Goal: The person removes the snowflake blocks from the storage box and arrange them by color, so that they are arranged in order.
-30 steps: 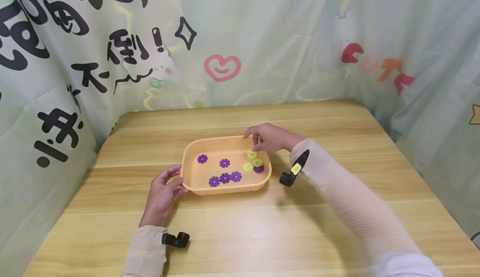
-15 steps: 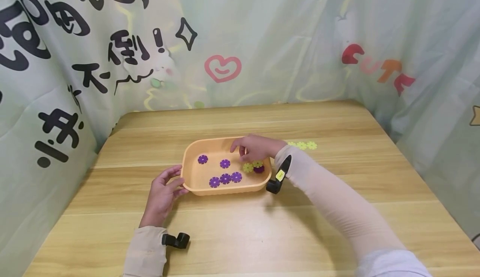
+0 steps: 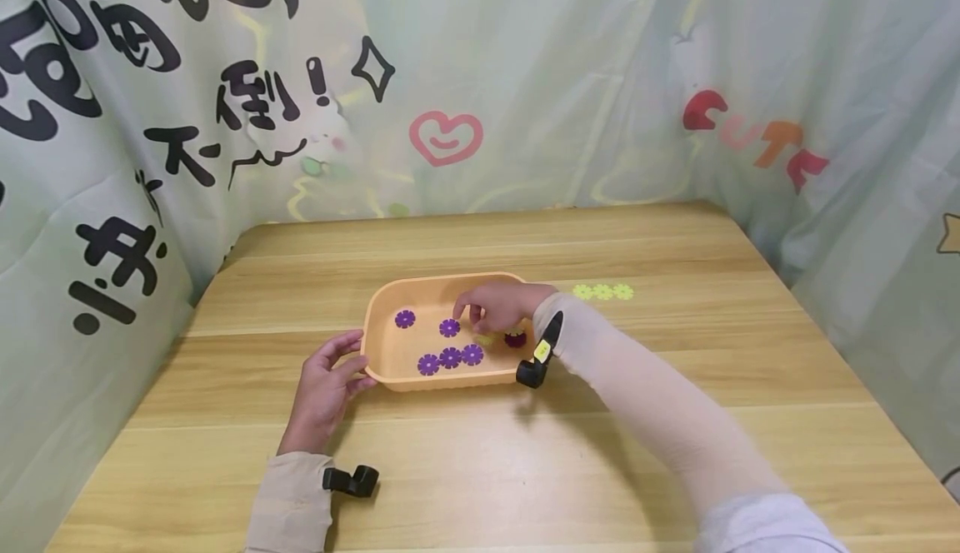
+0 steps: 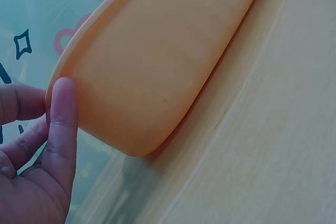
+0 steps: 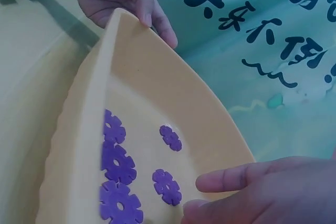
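My left hand pinches the left rim of an orange plastic tray; in the left wrist view the thumb lies against its outer wall. Inside the tray lie purple flower-shaped discs: a row of three touching ones, a loose disc, and another disc. My right hand reaches over the tray, fingertips near that second loose disc, seemingly holding nothing. Beneath this hand a yellow disc and a dark purple disc are partly hidden.
Three yellow flower discs lie in a row on the wooden table, behind the right wrist. A printed curtain hangs behind the table and along its sides. Each wrist carries a black camera mount.
My right hand has moved left and toward me, from the tray's far right rim to over its inside. The yellow row on the table has come into view. My left hand stays on the rim.
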Available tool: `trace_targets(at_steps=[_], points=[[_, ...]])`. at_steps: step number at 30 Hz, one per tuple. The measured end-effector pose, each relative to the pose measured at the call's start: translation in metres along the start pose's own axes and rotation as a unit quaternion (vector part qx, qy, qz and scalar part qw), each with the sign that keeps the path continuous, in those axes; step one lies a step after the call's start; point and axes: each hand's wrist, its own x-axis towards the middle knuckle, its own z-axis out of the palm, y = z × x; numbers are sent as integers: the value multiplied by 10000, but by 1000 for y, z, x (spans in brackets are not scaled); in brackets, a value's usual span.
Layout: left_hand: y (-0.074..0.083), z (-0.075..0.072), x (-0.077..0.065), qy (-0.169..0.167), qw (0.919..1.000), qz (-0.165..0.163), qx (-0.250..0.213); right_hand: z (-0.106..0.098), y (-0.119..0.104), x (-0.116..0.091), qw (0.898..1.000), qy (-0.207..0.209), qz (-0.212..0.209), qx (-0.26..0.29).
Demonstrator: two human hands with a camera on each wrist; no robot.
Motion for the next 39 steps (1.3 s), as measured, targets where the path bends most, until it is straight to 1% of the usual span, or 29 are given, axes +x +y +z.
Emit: trace_targets(at_steps=[3,6,10,13,16,19,28,32,35,39], points=[[-1,0,0,-1,10000,-25,12,1,1,6,10000,80,-7,-59],[-1,-1,0,-24,10000,-53,64,2,3,12,9999,137,-75,28],[0,-1,0,-64,9999,-89,112,2,6,21,9989,146,-330,314],[1,-1,0,-68,9998,-109,154,1,6,24,9976,159,-430,524],[1,-2,-1,-55,9997,-107,203,-1,6,26,9960,179,-436,758],[1,-2,-1,-42,9997,-96,218,-1,8,28,9954,188,-402,853],[1,-1,-2,-52,9997,-77,236,3,14,30,9974,32,128,711],[2,-1,-2,-71,9996,-58,249,4,13,30,9982,46,335,487],[2,-1,-2,-65,9996,-51,256,4,13,30,9989,72,378,283],[1,-1,-2,-50,9996,-67,263,4,14,29,9994,82,285,180]])
